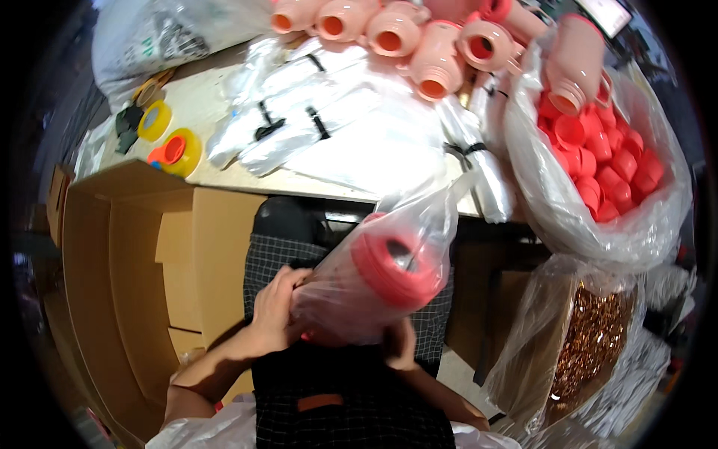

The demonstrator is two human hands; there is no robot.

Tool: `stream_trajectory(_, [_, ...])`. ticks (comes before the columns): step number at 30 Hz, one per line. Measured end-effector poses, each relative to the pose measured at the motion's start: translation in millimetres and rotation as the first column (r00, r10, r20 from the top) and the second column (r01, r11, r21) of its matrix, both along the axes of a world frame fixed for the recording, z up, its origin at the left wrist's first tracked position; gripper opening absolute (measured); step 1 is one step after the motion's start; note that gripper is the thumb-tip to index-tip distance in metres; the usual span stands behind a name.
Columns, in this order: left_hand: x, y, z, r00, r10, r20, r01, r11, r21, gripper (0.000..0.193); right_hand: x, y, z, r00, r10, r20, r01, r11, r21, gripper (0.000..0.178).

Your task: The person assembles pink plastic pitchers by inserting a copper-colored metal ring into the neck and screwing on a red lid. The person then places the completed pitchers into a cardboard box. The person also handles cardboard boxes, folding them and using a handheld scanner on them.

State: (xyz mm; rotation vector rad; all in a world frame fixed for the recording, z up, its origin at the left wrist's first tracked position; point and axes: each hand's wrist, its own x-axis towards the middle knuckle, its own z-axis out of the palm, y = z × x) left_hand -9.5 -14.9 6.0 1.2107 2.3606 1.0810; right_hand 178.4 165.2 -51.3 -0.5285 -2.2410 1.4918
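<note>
Over my lap is a pink jug with a red collar round its top, lying tilted inside a clear plastic bag. The bag's loose end reaches up toward the table edge. My left hand is closed round the jug's left side through the plastic. Beneath its lower right side, my right hand grips it too, with the fingers partly hidden behind the jug. Bundles of flat clear bags, some with black ties, lie on the table ahead. Behind them several pink jugs rest with round mouths facing me.
At the left stands an open cardboard box. A lined sack of red cups is at the right, with a pink jug on it. Below sits a plastic-lined box of copper-coloured pieces. Yellow tape rolls lie on the table.
</note>
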Motion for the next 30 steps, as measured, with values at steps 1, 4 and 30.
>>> stream_trajectory(1, [8.5, -19.5, -15.4, 0.999, 0.03, 0.012, -0.03, 0.999, -0.027, 0.058, 16.8, -12.9, -21.1, 0.968, 0.114, 0.225, -0.131, 0.99, 0.06, 0.022])
stream_trajectory(4, [54.8, -48.5, -48.3, 0.913, 0.4, 0.077, -0.406, 0.91, 0.086, 0.036, -23.3, -28.2, -1.9, 0.791, 0.544, 0.28, -0.425, 0.817, -0.389, 0.042])
stream_trajectory(30, [31.5, -567.4, -161.0, 0.913, 0.408, -0.033, -0.023, -0.031, -0.999, 0.046, -247.2, 93.4, 47.4, 0.983, 0.085, 0.164, -0.101, 0.99, 0.094, 0.03])
